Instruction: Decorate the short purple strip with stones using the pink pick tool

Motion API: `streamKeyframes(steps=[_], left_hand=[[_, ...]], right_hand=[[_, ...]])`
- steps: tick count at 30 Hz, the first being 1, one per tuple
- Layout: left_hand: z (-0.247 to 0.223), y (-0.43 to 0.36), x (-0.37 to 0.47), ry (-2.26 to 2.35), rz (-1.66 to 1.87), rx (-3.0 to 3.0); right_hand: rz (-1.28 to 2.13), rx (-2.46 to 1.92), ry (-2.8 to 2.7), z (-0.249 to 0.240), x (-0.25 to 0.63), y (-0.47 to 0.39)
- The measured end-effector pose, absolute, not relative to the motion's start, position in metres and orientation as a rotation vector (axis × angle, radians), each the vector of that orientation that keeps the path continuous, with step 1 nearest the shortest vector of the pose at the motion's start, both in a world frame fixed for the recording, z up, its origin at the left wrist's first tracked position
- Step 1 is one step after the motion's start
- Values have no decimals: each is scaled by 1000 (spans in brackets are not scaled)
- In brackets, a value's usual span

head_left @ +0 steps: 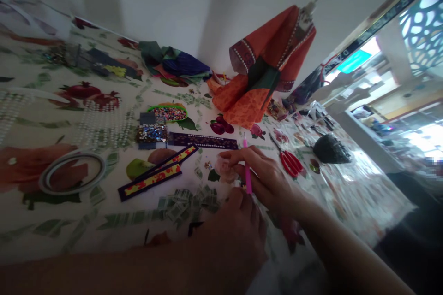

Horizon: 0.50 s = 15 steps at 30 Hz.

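Left edge: bead strands lying on the worktop, cut off by the frame. Back-left clutter too blurred to be sorted out. White ring laid flat in front, fruit print seen through it. More white strands spread behind it; individual beads smeared.

Next: glittery packet, contents not identifiable. Two yellow-patterned strips set close together in front of it, bead tray just behind it, filled with mixed colours. Crumpled cloth left at the wall, its folds hiding its shape. Dark strip lined with white dots, placed to the right of the packet.

Centre: pale pink bundle partly covered by the right hand's fingers; whether it is being pinched can't be told. Left hand in deep shade near the pen's lower end, fingers curled; grip can't be told. Pink pen gripped between right hand fingers, tip pointed away from the body; lower end masked by the left hand.

Right: orange garment draped on a stand behind the hands. Red-handled scissors lying beyond the right hand, near it. Black lump farther right, not identifiable. Room behind blurred.
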<state>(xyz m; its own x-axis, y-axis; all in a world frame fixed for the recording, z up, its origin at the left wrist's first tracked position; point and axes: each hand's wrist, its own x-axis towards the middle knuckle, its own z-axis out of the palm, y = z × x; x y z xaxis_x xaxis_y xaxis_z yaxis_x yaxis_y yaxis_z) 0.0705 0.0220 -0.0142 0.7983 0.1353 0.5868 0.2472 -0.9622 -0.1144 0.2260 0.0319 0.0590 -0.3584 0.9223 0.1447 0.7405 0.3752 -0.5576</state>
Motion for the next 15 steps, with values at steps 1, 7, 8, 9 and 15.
streamKeyframes(steps=[1, 7, 8, 9, 15], left_hand=[[-14, 22, 70, -306, -887, -2800], [-13, 20, 70, -302, -935, -2812], [-13, 20, 70, -293, -945, -2819], [-14, 20, 70, -285, -943, -2823], [-20, 19, 73, -279, -875, -2819]], right_hand=[[547, -1454, -2199, 58, 226, 32], [715, -1464, -2158, 57, 218, 30], [738, -1445, -2163, 59, 217, 28], [753, -1433, -2166, 61, 216, 26], [865, -1458, -2139, 67, 220, 16]])
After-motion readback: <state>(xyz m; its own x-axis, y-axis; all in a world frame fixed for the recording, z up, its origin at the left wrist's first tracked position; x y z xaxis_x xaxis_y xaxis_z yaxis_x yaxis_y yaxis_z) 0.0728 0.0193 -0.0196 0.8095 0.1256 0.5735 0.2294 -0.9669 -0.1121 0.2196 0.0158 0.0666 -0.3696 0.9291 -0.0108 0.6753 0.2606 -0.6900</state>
